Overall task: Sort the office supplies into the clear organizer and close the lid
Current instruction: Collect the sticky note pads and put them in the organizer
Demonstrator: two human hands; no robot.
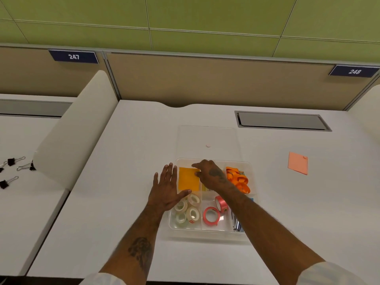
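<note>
Head view: right hand (211, 175) pinches right edge of yellow pad (188, 178), which lies flat in back-left compartment of clear organizer (205, 231). Left hand (166, 190) flat, empty, at left rim. Pink pad (298, 163) out on desk, well right (right hand nearer).

Desk (133, 161): organizer (205, 231) sits near centre, its lid (207, 136) flat on the desk just behind it. Far-left compartment: sticky-note pad (188, 178). Near-left: small tape rolls (187, 210). Near-middle: larger tape rolls (210, 215). Far-right: ribbon coil (238, 179). Left hand (166, 188) lies flat at the organizer's left wall; right hand (211, 175) is over the far-middle compartment, at the pad's right edge. A loose note pad (298, 163) lies well right. Binder clips (12, 171) lie on the adjoining desk, far left.
</note>
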